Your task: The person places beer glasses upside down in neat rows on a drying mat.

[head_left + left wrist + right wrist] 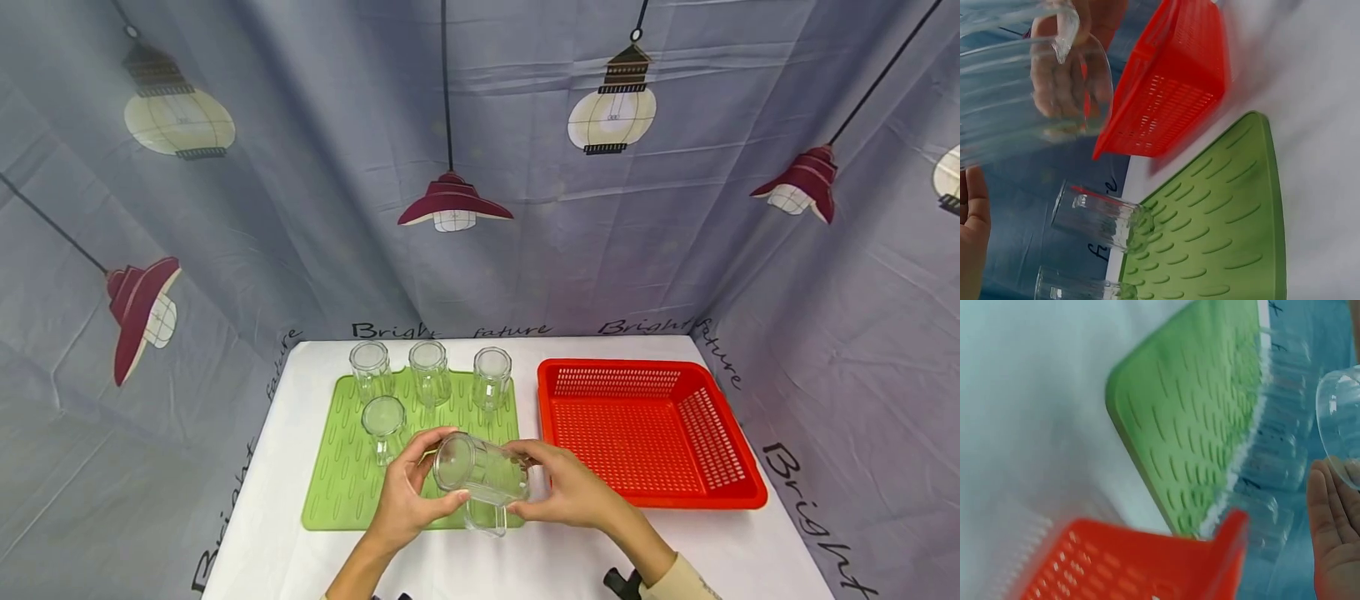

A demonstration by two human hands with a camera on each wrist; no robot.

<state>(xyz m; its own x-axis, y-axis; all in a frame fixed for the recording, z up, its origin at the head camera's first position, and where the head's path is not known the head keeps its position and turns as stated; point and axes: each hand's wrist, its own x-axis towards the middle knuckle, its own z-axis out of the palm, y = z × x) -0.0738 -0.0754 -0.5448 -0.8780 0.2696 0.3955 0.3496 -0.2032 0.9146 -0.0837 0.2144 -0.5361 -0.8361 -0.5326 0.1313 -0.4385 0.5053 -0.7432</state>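
Both hands hold a clear glass mug (487, 471) tipped on its side above the front right part of the green mat (341, 492). My left hand (408, 492) grips its left end, thumb below and fingers above. At the other end, my right hand (562, 483) holds it between thumb and fingers. The mug's handle (487, 518) hangs downward. Several more glass mugs stand on the mat: three along the back, such as the back middle mug (430, 375), and a front left mug (385, 429) close to my left hand. Through the held glass, fingers (1060, 75) show in the left wrist view.
A red perforated plastic basket (652, 500) sits to the right of the mat on the white table (255, 542). A dark object (622, 583) lies by the right forearm. Grey-blue curtains (570, 275) printed with lamps surround the table's back and sides.
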